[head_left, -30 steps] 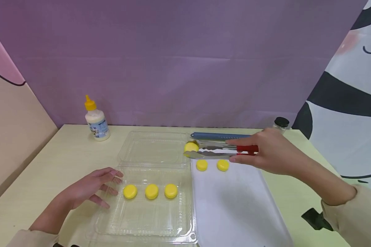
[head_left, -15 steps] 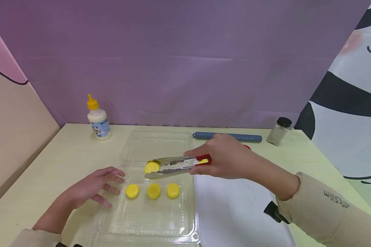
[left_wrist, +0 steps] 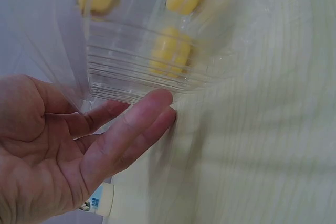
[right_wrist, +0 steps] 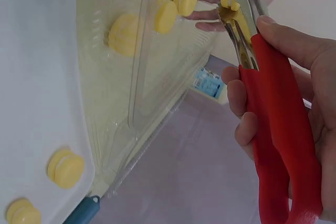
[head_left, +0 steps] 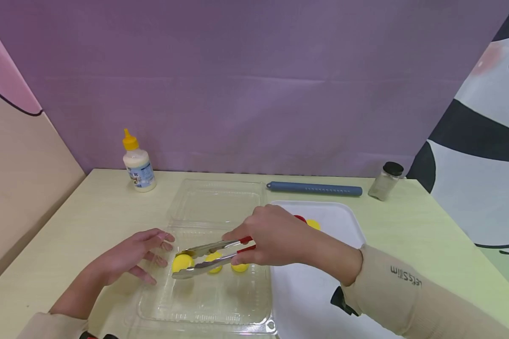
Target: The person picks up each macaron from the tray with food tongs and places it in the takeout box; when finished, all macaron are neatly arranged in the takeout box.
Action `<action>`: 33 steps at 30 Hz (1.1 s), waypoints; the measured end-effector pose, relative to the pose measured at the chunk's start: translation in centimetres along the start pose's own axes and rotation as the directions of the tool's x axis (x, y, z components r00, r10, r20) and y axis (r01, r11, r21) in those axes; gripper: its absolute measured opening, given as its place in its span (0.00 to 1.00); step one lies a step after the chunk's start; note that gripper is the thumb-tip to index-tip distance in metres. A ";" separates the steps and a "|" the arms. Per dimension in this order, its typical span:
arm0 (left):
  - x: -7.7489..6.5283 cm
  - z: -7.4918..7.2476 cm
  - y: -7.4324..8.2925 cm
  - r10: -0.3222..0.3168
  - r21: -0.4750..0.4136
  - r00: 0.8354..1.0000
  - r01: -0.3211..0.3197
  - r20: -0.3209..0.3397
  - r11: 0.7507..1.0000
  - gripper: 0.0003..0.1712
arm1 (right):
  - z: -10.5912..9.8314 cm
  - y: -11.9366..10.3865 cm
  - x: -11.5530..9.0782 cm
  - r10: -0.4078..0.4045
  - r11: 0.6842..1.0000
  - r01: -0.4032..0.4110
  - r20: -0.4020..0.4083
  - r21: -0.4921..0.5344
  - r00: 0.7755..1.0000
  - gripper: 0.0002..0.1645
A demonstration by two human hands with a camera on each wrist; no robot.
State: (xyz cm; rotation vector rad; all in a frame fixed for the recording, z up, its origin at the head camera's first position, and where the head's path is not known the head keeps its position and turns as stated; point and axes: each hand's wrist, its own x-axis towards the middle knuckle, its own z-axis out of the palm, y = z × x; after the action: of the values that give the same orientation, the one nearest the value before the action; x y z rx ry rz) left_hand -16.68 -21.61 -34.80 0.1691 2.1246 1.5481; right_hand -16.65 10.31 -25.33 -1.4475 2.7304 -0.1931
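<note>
My right hand (head_left: pixel 275 235) grips a pair of tongs (right_wrist: pixel 286 129) by their red handles. Between the metal tips is a yellow macaron (head_left: pixel 182 263), held over the left part of a clear plastic clamshell box (head_left: pixel 203 303). Three more macarons (right_wrist: pixel 124 34) with pale filling stand in a row inside the box; the tongs and the held macaron partly cover them in the head view. My left hand (head_left: pixel 129 254) is at the box's left side, fingers loosely extended, fingertips right at the ribbed wall (left_wrist: pixel 121 72) in the left wrist view.
A white tray (head_left: pixel 343 230) right of the box carries more yellow macarons (right_wrist: pixel 65 168). Behind lie a blue-grey rod (head_left: pixel 314 188) and a black-capped jar (head_left: pixel 383 183). A white bottle with yellow nozzle (head_left: pixel 139 165) stands back left. The box's lid (head_left: pixel 220 200) lies folded back.
My right hand has carried the macaron in the tongs leftward and toward me, from over the tray's edge to the left end of the row in the box. The left hand stays put.
</note>
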 end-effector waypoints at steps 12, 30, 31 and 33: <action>0.0 0.0 0.1 0.000 0.005 1.000 0.000 0.003 1.000 0.24 | 1.4 -1.0 1.3 -0.002 1.000 0.002 0.067 -0.005 0.998 0.21; 0.0 -0.2 0.1 0.003 0.005 1.000 -0.003 0.014 1.000 0.25 | 3.1 -1.6 2.0 0.000 1.000 0.002 0.096 -0.020 0.995 0.21; 0.0 -0.2 0.1 0.004 0.003 1.000 -0.004 0.014 1.000 0.25 | 3.2 -1.6 2.0 0.001 1.000 0.000 0.096 -0.014 0.995 0.21; 0.0 -0.2 0.1 0.004 0.000 1.000 -0.004 0.011 1.000 0.25 | 3.4 -1.6 2.1 0.004 1.000 -0.004 0.097 -0.009 0.995 0.21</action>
State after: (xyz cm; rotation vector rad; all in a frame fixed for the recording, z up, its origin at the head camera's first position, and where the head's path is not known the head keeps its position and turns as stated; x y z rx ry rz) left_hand -16.79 -21.73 -34.71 0.1820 2.1170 1.5454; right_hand -16.14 7.42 -28.48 -1.4140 2.6599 -0.1080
